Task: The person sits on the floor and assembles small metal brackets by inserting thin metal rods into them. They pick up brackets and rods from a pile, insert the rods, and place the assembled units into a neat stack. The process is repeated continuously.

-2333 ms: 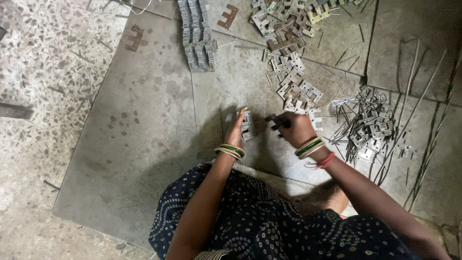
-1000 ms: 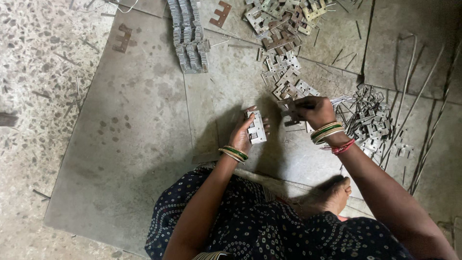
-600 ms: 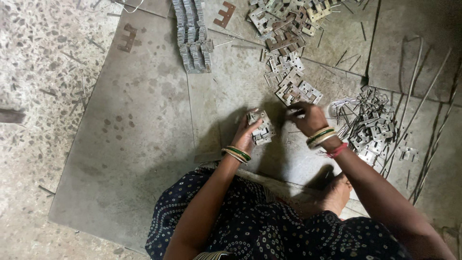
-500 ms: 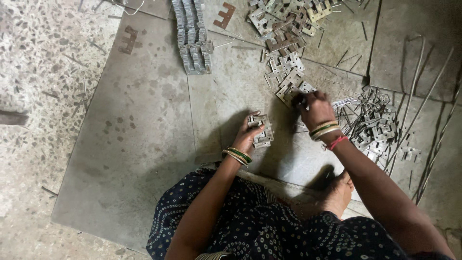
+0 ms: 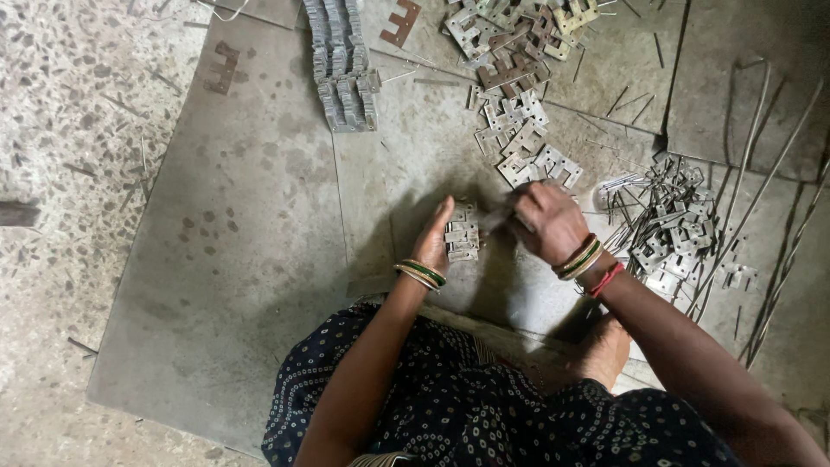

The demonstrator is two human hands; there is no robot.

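The left hand clasps a stack of hinges upright on the metal sheet; the right hand (fingers curled, blurred) meets the stack's right side, contents unclear.

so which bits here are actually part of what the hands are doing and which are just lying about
In hand:
- left hand holding a small stack of metal plates
- right hand at the stack, its grip blurred
- loose plates just ahead

Lying about:
- neat plate rows
- thin metal rods
- rusty plate
- grey floor sheet
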